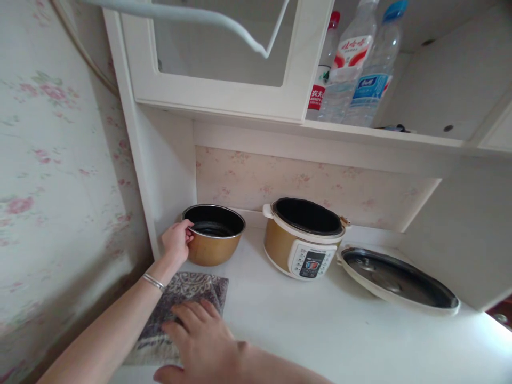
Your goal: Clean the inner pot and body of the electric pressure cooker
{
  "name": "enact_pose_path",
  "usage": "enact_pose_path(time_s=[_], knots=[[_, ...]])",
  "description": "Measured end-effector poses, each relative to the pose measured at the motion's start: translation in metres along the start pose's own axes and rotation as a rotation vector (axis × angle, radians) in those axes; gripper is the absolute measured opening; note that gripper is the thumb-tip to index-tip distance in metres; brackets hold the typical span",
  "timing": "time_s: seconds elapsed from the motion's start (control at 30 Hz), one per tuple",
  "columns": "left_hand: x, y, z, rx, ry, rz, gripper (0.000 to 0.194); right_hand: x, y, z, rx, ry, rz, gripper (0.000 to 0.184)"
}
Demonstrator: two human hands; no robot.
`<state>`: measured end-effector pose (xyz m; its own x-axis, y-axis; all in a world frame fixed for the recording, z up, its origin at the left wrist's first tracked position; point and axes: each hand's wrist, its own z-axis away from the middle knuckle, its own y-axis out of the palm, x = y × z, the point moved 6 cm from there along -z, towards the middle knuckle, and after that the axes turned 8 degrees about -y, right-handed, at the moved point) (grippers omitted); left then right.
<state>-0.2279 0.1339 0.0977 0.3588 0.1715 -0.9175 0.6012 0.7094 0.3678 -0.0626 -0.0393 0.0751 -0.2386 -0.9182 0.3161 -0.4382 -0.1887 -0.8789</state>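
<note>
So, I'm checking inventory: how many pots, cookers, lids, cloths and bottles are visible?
Round gold black-lined pot: 1
Gold-and-white electric cooker: 1
Round white-rimmed lid: 1
Grey patterned cloth: 1
Clear plastic bottles: 3
Total: 7

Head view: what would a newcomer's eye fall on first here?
Probably the gold pot at the left of the counter, its rim held in the person's left grip. Next, the lidless gold-and-white cooker to its right, its lid lying dark side up farther right. The spread right grip in the foreground, over a patterned cloth, also stands out.
</note>
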Motion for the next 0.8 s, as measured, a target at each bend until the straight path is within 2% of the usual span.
enact_pose_path(time_s=[0.07, 0.17, 0.23, 0.33, 0.43, 0.57, 0.73, 0.8], knots=[[0.006, -0.004, -0.005, 0.003, -0.05, 0.031, 0.019, -0.006, 0.021, -0.023, 0.036, 0.054, 0.039, 0.074], [0.011, -0.013, -0.011, -0.002, -0.081, 0.042, 0.02, -0.016, 0.048, -0.034, 0.137, 0.076, 0.077, 0.085], [0.013, -0.018, -0.015, 0.005, -0.098, 0.04, 0.02, -0.02, 0.056, -0.03, 0.162, 0.055, 0.118, 0.077], [0.017, -0.025, -0.02, 0.046, -0.121, 0.034, 0.02, -0.023, 0.056, -0.016, 0.108, 0.043, 0.199, 0.061], [0.021, -0.031, -0.022, 0.078, -0.14, 0.037, 0.019, -0.023, 0.052, -0.001, 0.09, 0.041, 0.31, 0.048], [0.031, -0.038, -0.017, 0.104, -0.168, 0.051, 0.018, -0.031, 0.035, 0.023, 0.142, 0.05, 0.357, 0.051], [0.041, -0.039, -0.008, 0.156, -0.183, 0.052, 0.019, -0.069, -0.01, 0.065, 0.11, 0.317, 0.273, 0.044], [0.043, -0.038, -0.004, 0.172, -0.183, 0.046, 0.019, -0.083, -0.026, 0.082, 0.075, 0.418, 0.216, 0.049]])
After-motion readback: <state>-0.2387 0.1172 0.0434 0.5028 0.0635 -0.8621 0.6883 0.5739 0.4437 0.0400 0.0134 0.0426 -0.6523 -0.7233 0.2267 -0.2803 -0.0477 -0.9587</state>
